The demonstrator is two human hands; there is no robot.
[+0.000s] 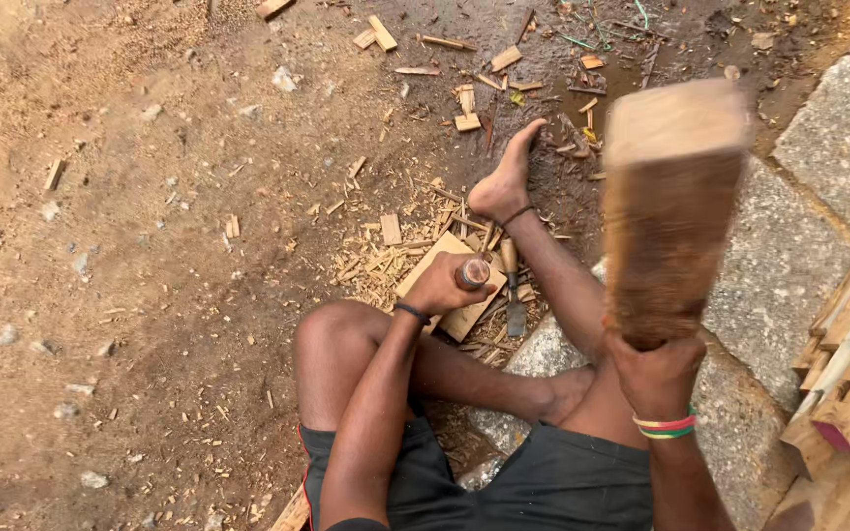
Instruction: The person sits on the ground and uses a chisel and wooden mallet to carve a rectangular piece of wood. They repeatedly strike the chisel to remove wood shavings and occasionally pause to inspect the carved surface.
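Nearby, wood chips and a spare chisel surround the board.

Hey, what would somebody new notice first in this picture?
First, the big wooden mallet raised at right in the right hand. Next, the left hand at centre, gripping a chisel upright on a flat wooden board, with wood chips littering the dirt ground.

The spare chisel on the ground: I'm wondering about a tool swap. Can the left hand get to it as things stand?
Probably yes: the spare chisel lies uncovered just beside the left hand, though that hand is gripping another chisel on the board.
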